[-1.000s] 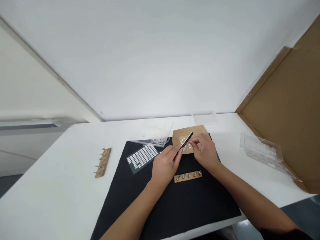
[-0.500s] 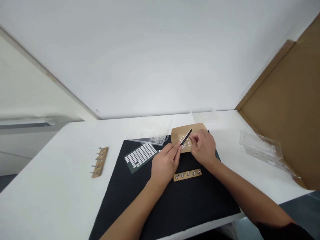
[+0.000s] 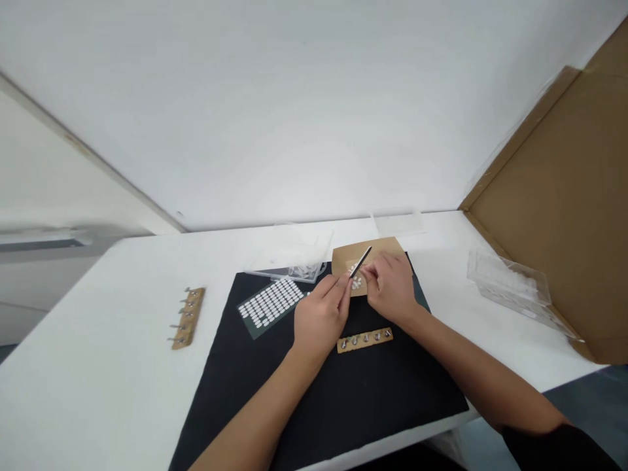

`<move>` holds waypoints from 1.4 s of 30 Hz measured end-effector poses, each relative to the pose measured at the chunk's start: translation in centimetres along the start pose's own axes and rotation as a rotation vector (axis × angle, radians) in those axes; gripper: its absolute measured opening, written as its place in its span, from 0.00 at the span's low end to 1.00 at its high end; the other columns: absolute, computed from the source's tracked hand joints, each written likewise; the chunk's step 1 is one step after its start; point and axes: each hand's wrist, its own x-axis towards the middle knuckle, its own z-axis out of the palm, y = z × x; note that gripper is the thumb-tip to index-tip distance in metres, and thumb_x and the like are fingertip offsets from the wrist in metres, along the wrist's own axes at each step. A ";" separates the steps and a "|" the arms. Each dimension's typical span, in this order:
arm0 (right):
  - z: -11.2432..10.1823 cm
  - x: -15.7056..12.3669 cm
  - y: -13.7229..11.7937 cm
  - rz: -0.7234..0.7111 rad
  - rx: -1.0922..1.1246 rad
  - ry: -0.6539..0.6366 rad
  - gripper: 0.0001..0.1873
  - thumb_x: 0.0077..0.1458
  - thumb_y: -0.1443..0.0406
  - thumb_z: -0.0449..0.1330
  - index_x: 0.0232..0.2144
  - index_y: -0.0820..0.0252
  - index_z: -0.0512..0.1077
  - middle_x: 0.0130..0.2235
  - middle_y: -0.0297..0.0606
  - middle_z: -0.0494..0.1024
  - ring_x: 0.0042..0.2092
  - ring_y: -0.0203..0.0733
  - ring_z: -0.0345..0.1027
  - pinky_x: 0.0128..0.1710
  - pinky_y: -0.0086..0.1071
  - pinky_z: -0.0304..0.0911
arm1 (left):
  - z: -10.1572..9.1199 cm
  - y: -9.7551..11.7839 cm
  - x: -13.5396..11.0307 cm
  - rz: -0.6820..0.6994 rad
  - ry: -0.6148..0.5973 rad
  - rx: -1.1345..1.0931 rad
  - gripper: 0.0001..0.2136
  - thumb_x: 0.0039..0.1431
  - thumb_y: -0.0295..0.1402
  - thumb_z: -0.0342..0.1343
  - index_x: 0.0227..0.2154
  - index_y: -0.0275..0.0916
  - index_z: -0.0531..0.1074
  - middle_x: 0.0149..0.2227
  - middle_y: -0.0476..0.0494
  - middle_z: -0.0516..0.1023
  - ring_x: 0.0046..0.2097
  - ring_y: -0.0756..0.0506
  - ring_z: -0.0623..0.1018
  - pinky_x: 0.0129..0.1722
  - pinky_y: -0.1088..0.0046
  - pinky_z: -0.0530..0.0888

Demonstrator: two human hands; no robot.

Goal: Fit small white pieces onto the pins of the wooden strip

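Note:
My left hand (image 3: 321, 314) is closed around the lower end of a nail file (image 3: 362, 260), a slim strip, black on one face and pale on its edge, that slants up to the right. Close beside it, my right hand (image 3: 390, 284) has thumb and fingertips pinched together; what they hold is too small to make out. Beneath both hands lies a tan paper (image 3: 350, 254) with several small white pieces (image 3: 356, 283) scattered on it. Nearer to me, a wooden strip (image 3: 366, 340) carries a row of metal clips on the black mat (image 3: 383, 405).
A dark green sheet of white oval stickers (image 3: 272, 302) lies left of my hands. Behind it is a clear tray (image 3: 309, 271) of translucent pieces. Another wooden strip with metal pegs (image 3: 189, 317) sits far left. Clear boxes (image 3: 513, 281) stand right, by a cardboard panel (image 3: 554, 216).
The view has shifted slightly, moving everything a little leftward. My hands keep the same hold, with the nail file at a nearly unchanged slant.

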 end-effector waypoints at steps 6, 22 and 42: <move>-0.1 0.3 0.1 0.078 0.017 0.066 0.12 0.67 0.67 0.59 0.29 0.54 0.64 0.30 0.34 0.75 0.35 0.45 0.69 0.42 0.40 0.57 | -0.6 0.3 0.2 0.000 0.007 -0.001 0.09 0.75 0.29 0.56 0.46 0.34 0.81 0.37 0.43 0.85 0.36 0.48 0.84 0.33 0.74 0.77; -0.4 0.4 -0.2 0.094 0.109 0.085 0.13 0.68 0.66 0.60 0.29 0.54 0.65 0.31 0.33 0.78 0.35 0.43 0.71 0.43 0.40 0.57 | -0.9 0.4 0.1 -0.021 0.019 -0.022 0.08 0.74 0.28 0.57 0.46 0.34 0.81 0.35 0.45 0.85 0.35 0.48 0.84 0.34 0.74 0.77; -0.1 0.3 -0.5 0.010 0.119 -0.024 0.13 0.67 0.67 0.60 0.28 0.55 0.65 0.29 0.32 0.77 0.34 0.42 0.71 0.43 0.39 0.56 | -0.3 0.3 -0.3 -0.053 -0.034 -0.015 0.10 0.75 0.29 0.55 0.45 0.34 0.82 0.34 0.44 0.84 0.34 0.48 0.83 0.32 0.73 0.74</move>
